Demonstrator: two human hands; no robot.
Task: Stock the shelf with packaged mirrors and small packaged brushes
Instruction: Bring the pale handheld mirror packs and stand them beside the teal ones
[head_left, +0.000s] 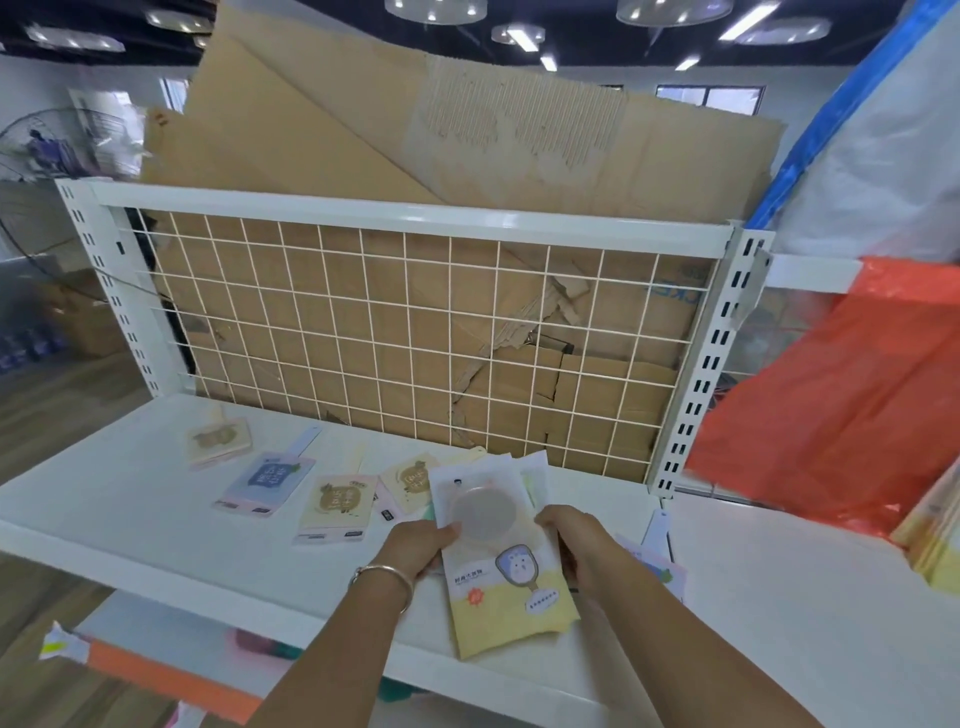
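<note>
White shelf (156, 519), packaged mirror (498, 551) gripped between both hands

Packaged mirror (501, 551) between left hand (415, 545) and right hand (582, 545), above shelf (156, 519)

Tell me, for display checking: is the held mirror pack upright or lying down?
Lying face up: the mirror pack shows its whole front, left hand and right hand holding its sides, lower end overhanging the shelf.

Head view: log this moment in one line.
left hand: holds mirror pack left edge | right hand: holds right edge | shelf: small packs lying flat | mirror pack: at shelf front
</note>
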